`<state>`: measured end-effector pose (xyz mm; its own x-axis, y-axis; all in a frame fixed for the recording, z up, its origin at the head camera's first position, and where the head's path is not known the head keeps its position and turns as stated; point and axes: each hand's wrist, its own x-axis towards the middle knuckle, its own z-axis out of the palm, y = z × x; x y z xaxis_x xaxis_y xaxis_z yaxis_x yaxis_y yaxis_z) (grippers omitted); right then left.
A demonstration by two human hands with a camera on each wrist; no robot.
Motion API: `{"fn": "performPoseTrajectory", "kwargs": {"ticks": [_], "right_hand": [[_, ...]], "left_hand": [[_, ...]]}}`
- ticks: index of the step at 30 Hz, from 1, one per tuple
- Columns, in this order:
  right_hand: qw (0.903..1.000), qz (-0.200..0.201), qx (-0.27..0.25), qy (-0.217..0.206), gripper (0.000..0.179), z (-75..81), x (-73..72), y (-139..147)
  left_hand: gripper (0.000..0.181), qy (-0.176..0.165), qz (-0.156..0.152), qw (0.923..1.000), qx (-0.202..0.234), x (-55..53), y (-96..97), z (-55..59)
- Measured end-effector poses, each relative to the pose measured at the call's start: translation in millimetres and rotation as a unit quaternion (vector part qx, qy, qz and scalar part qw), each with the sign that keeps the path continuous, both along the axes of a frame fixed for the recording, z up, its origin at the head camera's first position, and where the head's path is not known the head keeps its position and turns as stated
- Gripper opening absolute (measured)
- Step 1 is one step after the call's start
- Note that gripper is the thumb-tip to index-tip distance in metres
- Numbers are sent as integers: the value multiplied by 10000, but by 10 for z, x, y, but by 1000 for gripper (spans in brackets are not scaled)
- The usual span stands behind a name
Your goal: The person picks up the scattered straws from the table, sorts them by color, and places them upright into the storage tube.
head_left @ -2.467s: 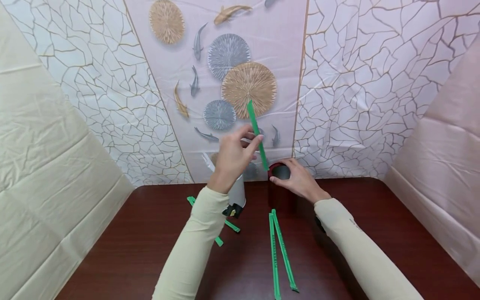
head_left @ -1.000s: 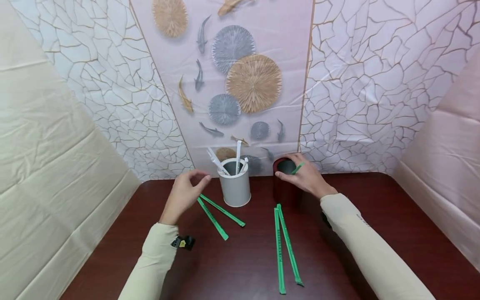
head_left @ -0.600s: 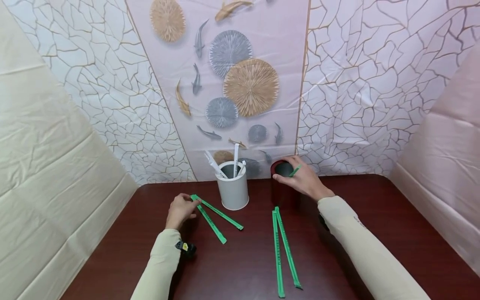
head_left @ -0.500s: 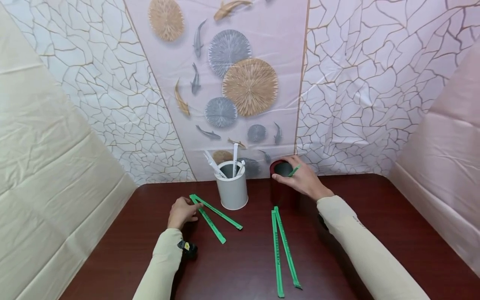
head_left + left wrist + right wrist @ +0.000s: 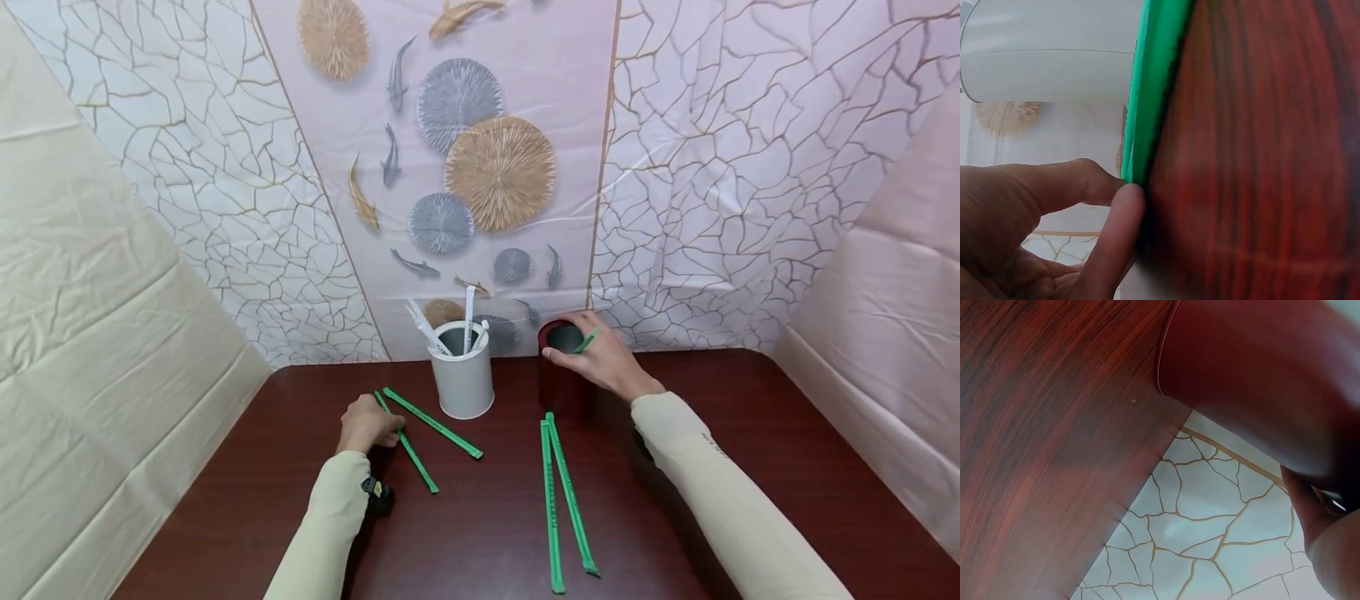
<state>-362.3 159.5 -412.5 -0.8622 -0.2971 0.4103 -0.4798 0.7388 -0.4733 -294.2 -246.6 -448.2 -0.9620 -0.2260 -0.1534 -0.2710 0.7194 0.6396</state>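
Observation:
My left hand [image 5: 367, 423] is low over the table's left side, thumb and a finger pinching the upper part of a slim green wrapped straw [image 5: 417, 463]. In the left wrist view the fingertips meet on the end of that straw [image 5: 1150, 94], just above the wood. Another green wrapped straw [image 5: 437, 425] lies to its right, apart from it. My right hand [image 5: 606, 358] grips the rim of an upright dark red cup [image 5: 558, 383]. The tip of a green straw [image 5: 587, 341] sticks out of that cup beside the thumb. The right wrist view shows the cup's smooth side [image 5: 1241, 375].
A white cup [image 5: 463, 390] holding several white wrapped straws [image 5: 469, 321] stands left of the red cup. Two green wrapped straws [image 5: 551, 517] lie near the front, their far ends together. A patterned cloth [image 5: 675, 208] hangs behind the table [image 5: 480, 533].
My left hand left a green straw in the red cup, came down left, and took hold of another, which has turned edge-on and shifted slightly left. The right hand stays on the red cup.

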Motion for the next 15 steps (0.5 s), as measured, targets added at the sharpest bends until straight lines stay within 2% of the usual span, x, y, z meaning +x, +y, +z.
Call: {"fn": "performPoseTrajectory", "kwargs": {"ticks": [6,10,13,15], "right_hand": [[10000,10,10,92,83,-16,-18,0],[10000,1,6,93,83,-19,-13,10],[10000,-3,27,42,84,-22,-14,14],[10000,-9,17,15,84,-13,-19,18]], "left_hand": [[28,-40,47,9998,-180,14,-35,-49],[35,195,6,9998,-80,39,-17,-22],[32,641,-94,9976,254,87,32,117],[28,926,-249,9941,501,129,79,292]]}}
